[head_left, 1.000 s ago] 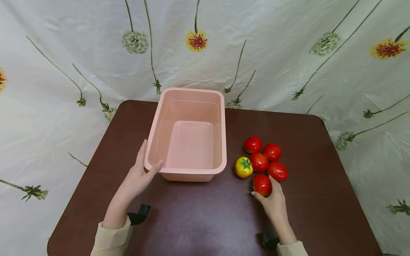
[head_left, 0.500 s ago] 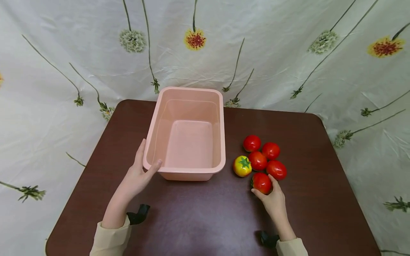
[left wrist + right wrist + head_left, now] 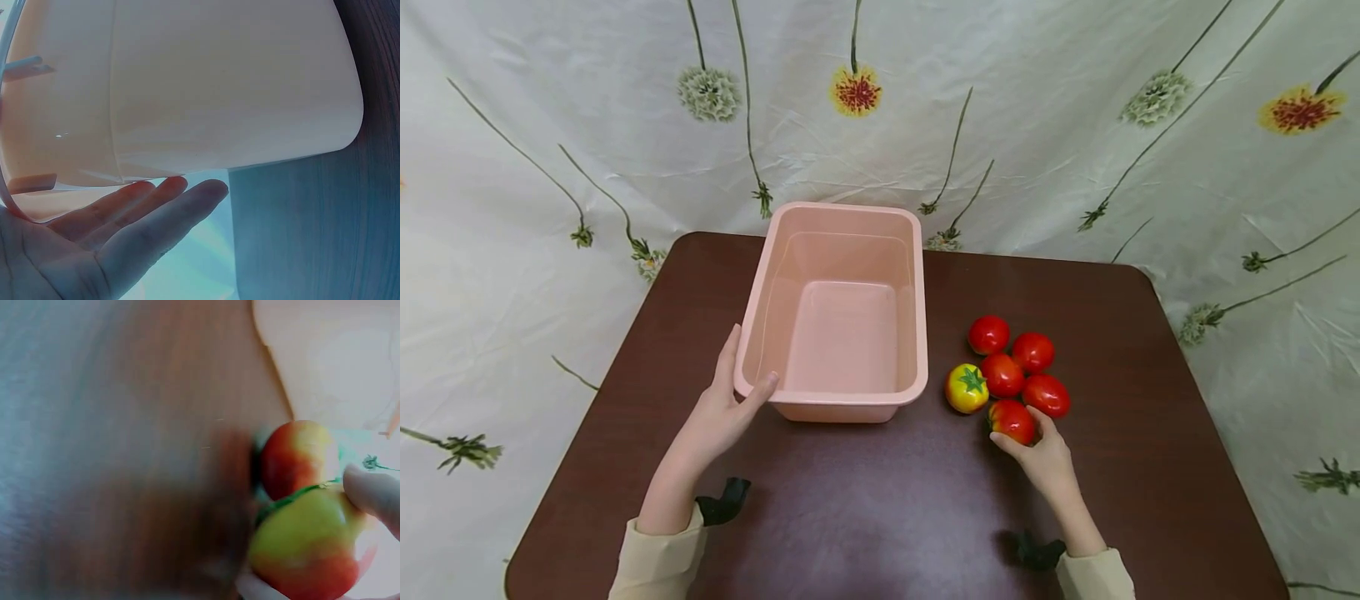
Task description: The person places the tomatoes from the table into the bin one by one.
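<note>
My right hand (image 3: 1048, 467) pinches the nearest red tomato (image 3: 1011, 422) between thumb and fingers. In the right wrist view this tomato (image 3: 306, 544) shows a yellow-green top with a green calyx, and another tomato (image 3: 297, 459) sits just behind it. My left hand (image 3: 718, 417) spans the near-left corner of a pink plastic bin (image 3: 831, 398), thumb over the front rim and fingers along the left side. Straight fingers (image 3: 169, 225) lie against the bin's outer wall (image 3: 231, 81) in the left wrist view. Nothing lies in the bin.
Beyond the held tomato are a yellow tomato (image 3: 966, 389) with a green calyx and several red tomatoes (image 3: 1002, 375), clustered right of the bin. All stand on a dark brown table (image 3: 865, 508) with rounded corners. A flowered cloth (image 3: 1045, 125) hangs behind.
My right hand has shifted slightly forward, and the tomato in it has tilted, showing more yellow near its calyx. My left hand stays at the bin's corner.
</note>
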`<state>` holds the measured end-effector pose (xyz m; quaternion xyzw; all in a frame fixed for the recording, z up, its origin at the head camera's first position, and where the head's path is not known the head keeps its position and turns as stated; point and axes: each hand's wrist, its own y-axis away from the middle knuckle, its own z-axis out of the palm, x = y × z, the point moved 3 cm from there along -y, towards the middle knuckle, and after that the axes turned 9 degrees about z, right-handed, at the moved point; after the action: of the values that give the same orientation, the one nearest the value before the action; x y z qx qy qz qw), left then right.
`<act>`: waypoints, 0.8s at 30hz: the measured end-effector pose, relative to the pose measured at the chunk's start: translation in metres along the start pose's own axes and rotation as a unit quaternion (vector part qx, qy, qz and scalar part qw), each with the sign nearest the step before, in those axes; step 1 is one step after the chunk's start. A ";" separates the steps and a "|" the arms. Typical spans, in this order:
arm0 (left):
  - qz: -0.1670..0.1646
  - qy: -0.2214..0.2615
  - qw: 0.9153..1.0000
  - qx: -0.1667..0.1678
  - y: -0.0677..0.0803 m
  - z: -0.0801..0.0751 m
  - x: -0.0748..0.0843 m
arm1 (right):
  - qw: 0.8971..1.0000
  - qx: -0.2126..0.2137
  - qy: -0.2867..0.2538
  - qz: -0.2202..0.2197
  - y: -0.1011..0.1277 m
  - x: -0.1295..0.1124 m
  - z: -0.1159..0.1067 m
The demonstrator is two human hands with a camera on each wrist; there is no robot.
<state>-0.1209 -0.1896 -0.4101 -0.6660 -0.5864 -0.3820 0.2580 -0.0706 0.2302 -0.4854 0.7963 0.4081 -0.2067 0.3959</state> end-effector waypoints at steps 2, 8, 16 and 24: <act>0.001 0.001 1.000 0.000 0.000 0.000 0.000 | 1.000 -0.016 0.013 -0.003 0.001 -0.005 -0.003; 0.002 0.001 1.000 0.000 0.000 0.000 0.000 | 0.997 -0.054 0.046 -0.008 0.003 -0.018 -0.010; -0.001 0.000 1.000 -0.002 0.000 0.000 0.000 | 0.996 -0.061 0.066 -0.028 0.008 -0.042 -0.023; -0.001 0.000 1.000 -0.002 0.000 0.000 -0.001 | 0.993 -0.071 0.077 -0.053 0.006 -0.069 -0.034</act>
<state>-0.1210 -0.1904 -0.4109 -0.6660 -0.5864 -0.3830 0.2567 -0.1053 0.2219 -0.4168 0.7568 0.4928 -0.1364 0.4072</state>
